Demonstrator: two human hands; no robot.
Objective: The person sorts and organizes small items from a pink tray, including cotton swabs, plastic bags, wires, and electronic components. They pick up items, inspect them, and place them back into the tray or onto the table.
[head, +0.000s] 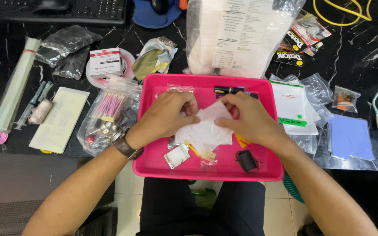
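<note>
Left hand point(168, 114) and right hand point(246, 118) both pinch a white plastic pouch point(204, 129) over the pink tray point(206, 172), fingers clamped on its top edge, so loose bits land in the tray.

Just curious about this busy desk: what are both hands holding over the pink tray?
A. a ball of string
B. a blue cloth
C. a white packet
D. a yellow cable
C: the left hand and right hand both pinch a white packet above the pink tray.
</note>
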